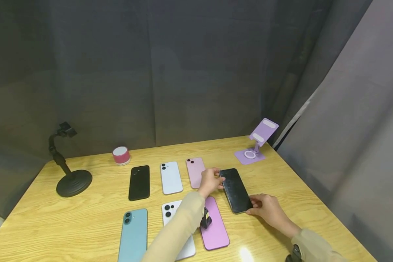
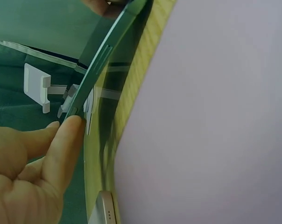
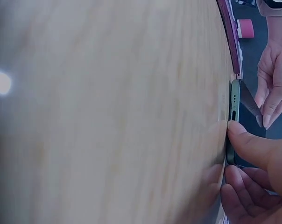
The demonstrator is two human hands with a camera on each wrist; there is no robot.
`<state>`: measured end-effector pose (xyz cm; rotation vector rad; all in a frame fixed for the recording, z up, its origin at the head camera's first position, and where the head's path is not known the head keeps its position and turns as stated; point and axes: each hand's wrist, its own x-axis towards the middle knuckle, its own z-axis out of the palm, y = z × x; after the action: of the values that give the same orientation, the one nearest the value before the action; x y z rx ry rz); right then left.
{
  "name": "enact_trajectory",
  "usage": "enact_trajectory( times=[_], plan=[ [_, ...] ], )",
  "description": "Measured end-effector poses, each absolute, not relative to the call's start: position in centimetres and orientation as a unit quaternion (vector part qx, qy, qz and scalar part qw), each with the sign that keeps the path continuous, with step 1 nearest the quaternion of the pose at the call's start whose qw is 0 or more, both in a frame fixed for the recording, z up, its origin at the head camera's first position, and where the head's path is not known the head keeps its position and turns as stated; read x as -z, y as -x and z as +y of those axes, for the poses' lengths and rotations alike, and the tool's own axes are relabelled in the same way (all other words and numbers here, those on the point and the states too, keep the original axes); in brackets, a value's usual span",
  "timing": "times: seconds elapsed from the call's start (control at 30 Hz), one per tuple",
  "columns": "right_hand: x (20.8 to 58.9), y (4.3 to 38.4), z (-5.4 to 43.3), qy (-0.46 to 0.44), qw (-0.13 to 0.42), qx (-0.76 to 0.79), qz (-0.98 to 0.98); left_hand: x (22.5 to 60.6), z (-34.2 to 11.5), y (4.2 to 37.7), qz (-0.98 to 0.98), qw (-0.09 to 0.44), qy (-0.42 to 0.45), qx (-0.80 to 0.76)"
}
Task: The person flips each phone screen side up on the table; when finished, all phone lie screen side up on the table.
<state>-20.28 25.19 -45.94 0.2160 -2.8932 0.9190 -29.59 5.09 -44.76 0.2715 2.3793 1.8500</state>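
A smartphone point(image 1: 235, 190) with a dark screen facing up and a greenish frame lies between my two hands. At its far-left corner my left hand point(image 1: 211, 181) pinches the edge between thumb and fingers. My right hand point(image 1: 269, 210) holds the near-right corner. In the right wrist view, the right thumb point(image 3: 253, 148) presses the bottom edge beside the charging port, with the fingers curled below. The left wrist view has the phone's side edge point(image 2: 101, 60) against the left fingertips. Just left of it, a pink-purple phone point(image 1: 216, 229) lies partly behind the left sleeve.
Other phones lie face down: black point(image 1: 139, 183), white point(image 1: 171, 178), pale pink point(image 1: 195, 171), blue point(image 1: 133, 234) and a silver-white one point(image 1: 185, 251) under the left forearm. A purple phone stand point(image 1: 263, 130), a pink speaker-like cylinder point(image 1: 121, 156) and a black stand point(image 1: 74, 183) occupy the table's back.
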Motion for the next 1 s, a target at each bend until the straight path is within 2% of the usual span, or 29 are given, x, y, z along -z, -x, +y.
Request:
enact_trajectory(
  times=[0.47,0.77,1.0],
  plan=[
    [46.29,21.28,25.35,-0.073,0.036,-0.306,-0.948,45.45,5.23,30.09,0.852,0.018,-0.095,-0.515],
    [46.13,21.15,25.33,-0.066,0.032,-0.312,-0.947,45.42,5.29,30.11,0.875,0.053,-0.107,-0.468],
    [46.07,21.19,25.20,-0.057,0.026,-0.321,-0.945,45.21,5.33,30.41,0.896,0.054,-0.114,-0.427]
  ],
)
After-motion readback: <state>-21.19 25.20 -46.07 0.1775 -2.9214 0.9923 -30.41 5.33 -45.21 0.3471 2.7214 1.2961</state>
